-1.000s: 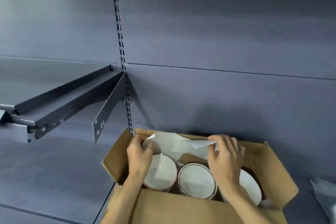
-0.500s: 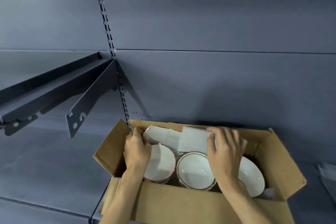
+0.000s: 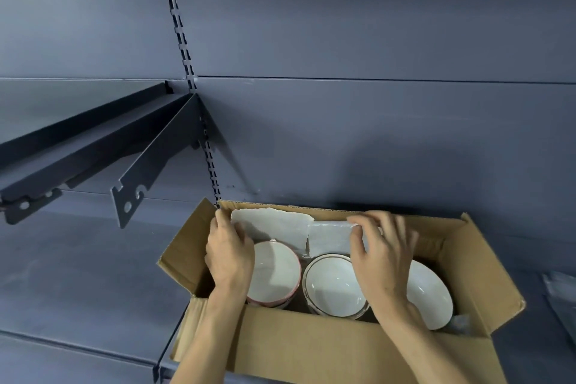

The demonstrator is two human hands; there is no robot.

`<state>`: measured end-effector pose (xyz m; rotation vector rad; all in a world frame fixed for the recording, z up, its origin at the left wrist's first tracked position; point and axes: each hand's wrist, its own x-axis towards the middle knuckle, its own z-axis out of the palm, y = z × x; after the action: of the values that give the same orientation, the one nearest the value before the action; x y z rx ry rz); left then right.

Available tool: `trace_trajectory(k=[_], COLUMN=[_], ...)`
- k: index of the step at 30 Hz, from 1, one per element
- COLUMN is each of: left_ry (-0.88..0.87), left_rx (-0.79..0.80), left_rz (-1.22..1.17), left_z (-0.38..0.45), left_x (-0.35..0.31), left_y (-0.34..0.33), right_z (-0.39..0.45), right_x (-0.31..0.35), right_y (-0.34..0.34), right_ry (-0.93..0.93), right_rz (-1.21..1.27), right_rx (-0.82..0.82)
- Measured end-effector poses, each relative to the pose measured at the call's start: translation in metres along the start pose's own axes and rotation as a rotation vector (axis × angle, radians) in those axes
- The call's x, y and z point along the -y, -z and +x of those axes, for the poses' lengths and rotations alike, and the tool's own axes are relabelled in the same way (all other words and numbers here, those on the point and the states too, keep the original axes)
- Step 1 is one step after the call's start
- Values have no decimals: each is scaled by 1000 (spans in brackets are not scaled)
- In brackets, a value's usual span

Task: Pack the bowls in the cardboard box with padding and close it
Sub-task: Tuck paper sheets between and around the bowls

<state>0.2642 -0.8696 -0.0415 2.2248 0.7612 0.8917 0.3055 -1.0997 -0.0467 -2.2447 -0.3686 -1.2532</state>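
Three white bowls sit upright in a row inside the open cardboard box [image 3: 327, 349] — a pink-rimmed bowl [image 3: 274, 277] at left, a gold-rimmed bowl [image 3: 333, 287] in the middle, and a plain white bowl [image 3: 430, 296] at right, partly hidden by the right wrist. White padding sheets [image 3: 280, 227] stand along the box's far wall behind the bowls, one folded piece overlapping the other. The left hand [image 3: 229, 254] is curled at the left end of the padding, fingers pinching its edge by the box's far-left corner. The right hand [image 3: 383, 256] grips the folded piece at its right end, thumb in front, fingers over the top. All flaps are up. The box rests on a dark grey shelf [image 3: 78, 274] against a grey back panel [image 3: 374, 40]; a slotted upright [image 3: 184, 50] and a shelf bracket [image 3: 149, 174] are at left. A clear plastic bag [image 3: 561, 293] lies at the far right edge.
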Motion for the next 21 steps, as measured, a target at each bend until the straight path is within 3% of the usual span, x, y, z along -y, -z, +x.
trace_trajectory(k=[6,11,15,17,21], left_ry=[0,-54,-179,-377,-710], left_rx=[17,-38,-70,26,438], left_rz=[86,46,-213,-287,-73], left_z=[-1,-1,-8,-16,-21], left_x=[-2,-7,-15,-18,-14], left_y=[3,3,12,14,-2], right_z=[-6,-4,-2,-1,-1], right_x=[-7,-6,-4,-4,-4], right_y=[-10,-6,-3,-4,-3], right_ry=[-36,-17,0,-8,-5], right_rz=[-27,144,213,237,234], right_rx=[199,151,119,102,95])
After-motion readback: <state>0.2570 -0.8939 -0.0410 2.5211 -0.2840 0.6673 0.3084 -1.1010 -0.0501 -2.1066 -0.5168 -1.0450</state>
